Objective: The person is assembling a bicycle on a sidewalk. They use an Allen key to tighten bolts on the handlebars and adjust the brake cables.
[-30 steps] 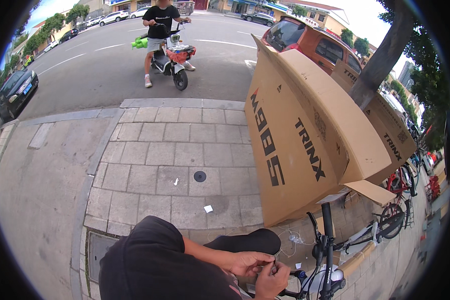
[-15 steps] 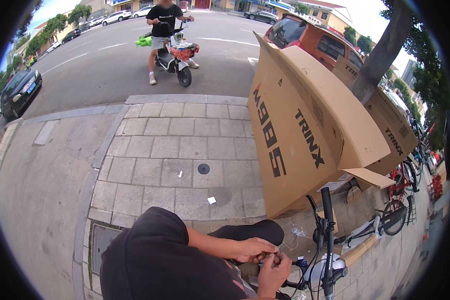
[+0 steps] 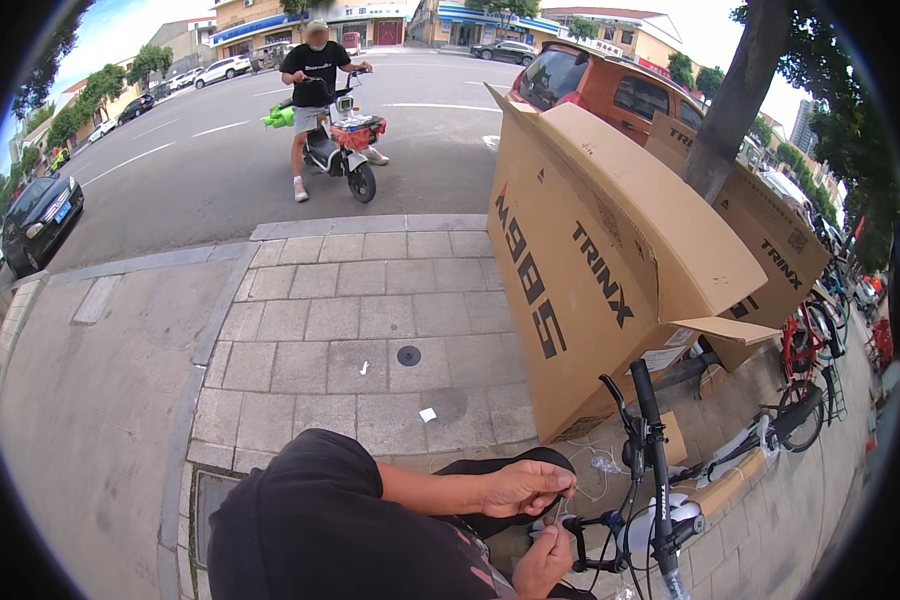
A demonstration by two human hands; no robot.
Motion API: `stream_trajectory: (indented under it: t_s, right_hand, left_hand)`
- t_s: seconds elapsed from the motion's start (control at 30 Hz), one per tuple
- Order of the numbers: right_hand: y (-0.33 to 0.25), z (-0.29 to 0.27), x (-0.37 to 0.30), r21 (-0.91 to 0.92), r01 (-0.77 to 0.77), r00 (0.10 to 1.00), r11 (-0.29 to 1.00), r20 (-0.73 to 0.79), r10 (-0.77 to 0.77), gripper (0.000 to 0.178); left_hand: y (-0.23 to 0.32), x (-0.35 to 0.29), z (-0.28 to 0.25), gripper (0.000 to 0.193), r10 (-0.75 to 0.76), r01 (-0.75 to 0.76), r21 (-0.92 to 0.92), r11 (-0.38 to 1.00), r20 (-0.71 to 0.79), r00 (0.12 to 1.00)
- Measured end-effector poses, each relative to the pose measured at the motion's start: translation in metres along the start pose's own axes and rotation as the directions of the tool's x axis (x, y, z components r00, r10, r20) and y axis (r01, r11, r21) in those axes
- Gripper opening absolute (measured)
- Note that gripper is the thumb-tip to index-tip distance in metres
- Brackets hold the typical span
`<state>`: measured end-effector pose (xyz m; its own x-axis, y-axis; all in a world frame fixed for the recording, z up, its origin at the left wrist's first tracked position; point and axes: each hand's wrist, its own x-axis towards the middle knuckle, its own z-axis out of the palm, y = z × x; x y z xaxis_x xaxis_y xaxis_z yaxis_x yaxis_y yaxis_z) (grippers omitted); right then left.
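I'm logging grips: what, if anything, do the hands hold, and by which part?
It cannot be told: the left hand and right hand are curled, but anything in them is too small to make out.

Support: grey paved sidewalk (image 3: pixel 355 312) | landmark: large cardboard box (image 3: pixel 540 250), standing on the sidewalk | left of box: white square scrap (image 3: pixel 427 415), smaller white scrap (image 3: pixel 364 368), round dark disc (image 3: pixel 408 356) | farther left of box, nearer camera: rectangular cover (image 3: pixel 213 490) set in | just before box's near end: crumpled clear plastic (image 3: pixel 606 465) | right of box: red bicycle (image 3: pixel 799 348)
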<state>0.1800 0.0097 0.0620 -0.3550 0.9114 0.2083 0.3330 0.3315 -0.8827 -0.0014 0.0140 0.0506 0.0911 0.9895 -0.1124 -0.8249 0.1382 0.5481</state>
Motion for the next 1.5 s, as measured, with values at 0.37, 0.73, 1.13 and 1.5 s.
stream_trajectory:
  t_s: [0.37,0.73,1.13,1.5]
  right_hand:
    - [0.019,0.003,-0.004,0.31,-0.26,0.964,0.915,0.136,0.228,0.029]
    - [0.05,0.01,0.006,0.34,-0.405,0.909,0.848,0.252,0.333,0.03]
    - [0.0,-0.022,0.002,0.63,-0.745,0.631,0.22,0.557,0.54,0.025]
    - [-0.004,-0.033,-0.033,0.657,-0.632,0.76,0.411,0.422,0.494,0.028]
  left_hand:
    - [-0.011,0.003,-0.008,0.027,-0.035,0.035,-0.034,0.999,0.002,0.999]
    - [-0.008,0.019,-0.04,0.029,-0.074,0.084,0.211,0.974,-0.055,0.996]
    - [-0.017,0.017,-0.008,0.034,-0.187,0.185,0.064,0.981,0.038,0.982]
    - [-0.027,0.003,0.018,0.031,-0.107,0.028,0.398,0.917,0.177,0.978]
